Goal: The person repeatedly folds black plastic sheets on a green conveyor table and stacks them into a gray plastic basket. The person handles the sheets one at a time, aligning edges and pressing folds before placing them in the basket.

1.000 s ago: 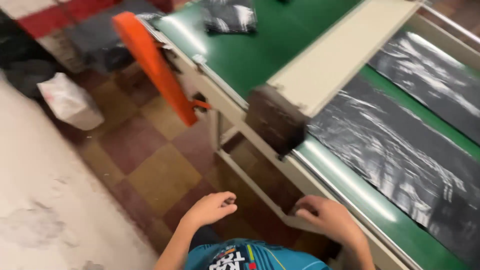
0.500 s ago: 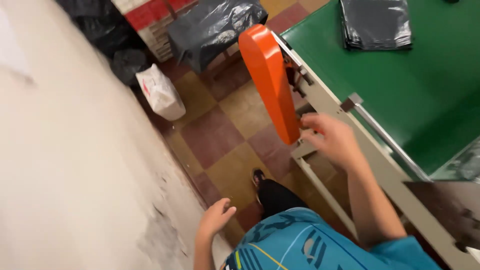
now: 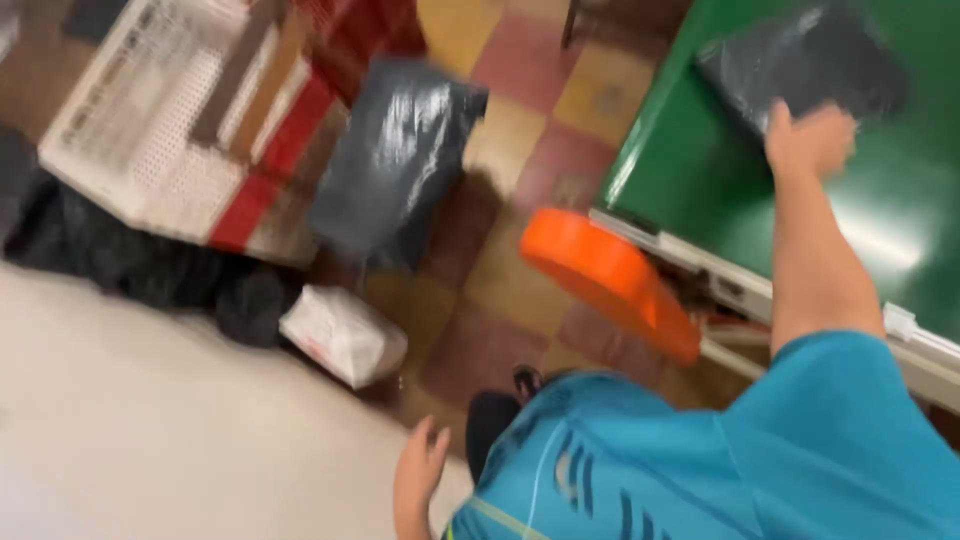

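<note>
Green table [image 3: 700, 180]: right hand [image 3: 808, 140] touching black bag [image 3: 800, 65].

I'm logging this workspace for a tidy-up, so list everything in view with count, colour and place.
Table: one, green top, upper right.
Folded plastic bags: one stack, black, on the table at the right hand.
Flat part: one, orange, at the table's near edge.
Filled sack: one, dark grey, on the tiled floor, centre.
White bag: one, on the floor, lower centre.
Crate: one, white lattice, upper left.
Black bags: a heap, left, below the crate.
Right hand: one, reaching onto the stack; too blurred to tell its grip.
Left hand: one, empty, hanging low.
</note>
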